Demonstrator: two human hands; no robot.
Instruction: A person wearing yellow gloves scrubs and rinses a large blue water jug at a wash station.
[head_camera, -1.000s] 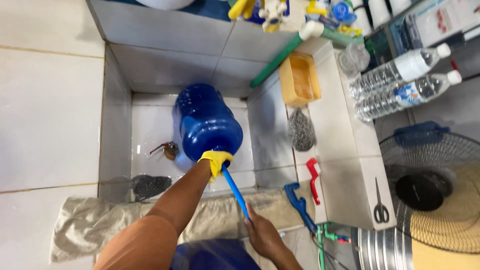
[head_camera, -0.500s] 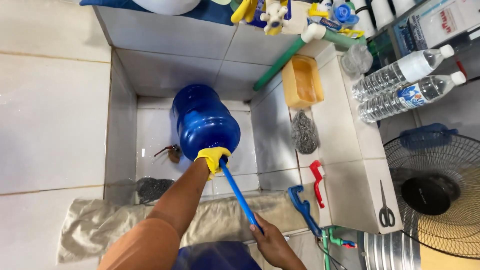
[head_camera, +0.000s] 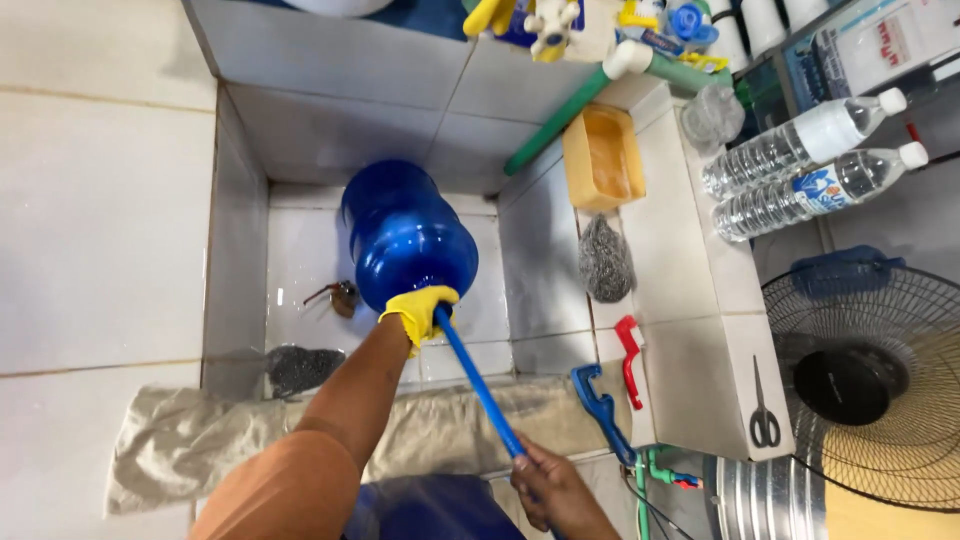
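Left hand (head_camera: 420, 312), yellow-gloved: clasped around neck of large blue water jug (head_camera: 408, 235) lying in tiled basin (head_camera: 300, 250), jug just beyond the hand. Right hand (head_camera: 553, 487), bare: closed around blue rod (head_camera: 478, 385) running up into jug mouth. Steel scourer (head_camera: 604, 260) right of left hand.

I saw a white-tiled wash basin (head_camera: 300, 250) sunk into the counter (head_camera: 90, 200). On its wet floor lay the big blue water jug (head_camera: 405, 235) on its side, a small drain fitting (head_camera: 340, 296) just beside it, and a dark scouring pad (head_camera: 300, 367) in the near left corner. A beige cloth (head_camera: 190, 450) draped the front rim. On the right ledge (head_camera: 690, 300) sat an orange soap tray (head_camera: 603, 158), a steel wool ball (head_camera: 605, 260), a red tool (head_camera: 630, 355) and black scissors (head_camera: 764, 410).
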